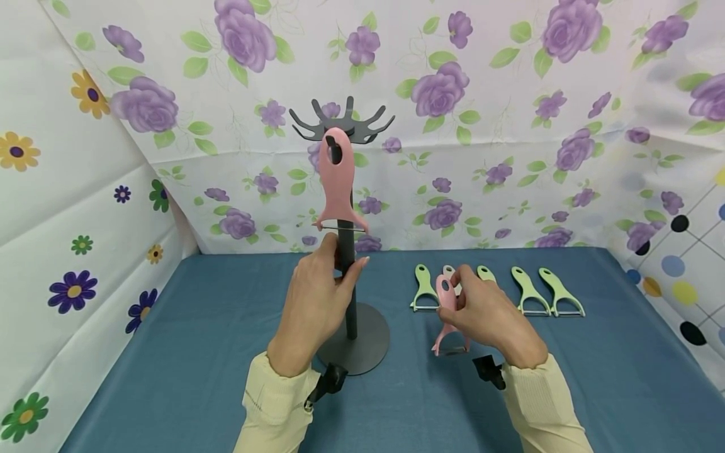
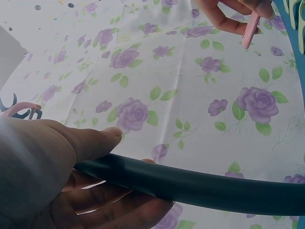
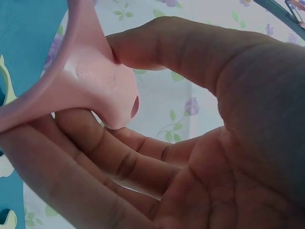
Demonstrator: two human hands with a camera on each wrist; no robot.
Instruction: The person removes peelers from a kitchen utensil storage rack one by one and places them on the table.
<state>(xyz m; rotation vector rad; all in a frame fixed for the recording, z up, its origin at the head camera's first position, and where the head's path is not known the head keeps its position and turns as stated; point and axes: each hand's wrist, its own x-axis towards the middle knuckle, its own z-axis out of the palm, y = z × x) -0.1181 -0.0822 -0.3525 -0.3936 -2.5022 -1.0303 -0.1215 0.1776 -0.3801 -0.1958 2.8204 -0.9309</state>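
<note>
A dark grey stand rises from a round base, with a crown of curved hooks on top. On a front hook hangs a pink peeler, blade end down. My left hand grips the pole below that peeler; in the left wrist view thumb and fingers lie around the dark pole. My right hand pinches a second pink peeler between thumb and fingers, its blade end pointing down. The right wrist view shows this peeler's pink handle close up, the thumb at its edge and fingers beneath.
Several peelers lie in a row behind and beside my right hand: green ones and a paler one, partly hidden. A blue cloth covers the table. Flowered fabric stands behind and at the sides.
</note>
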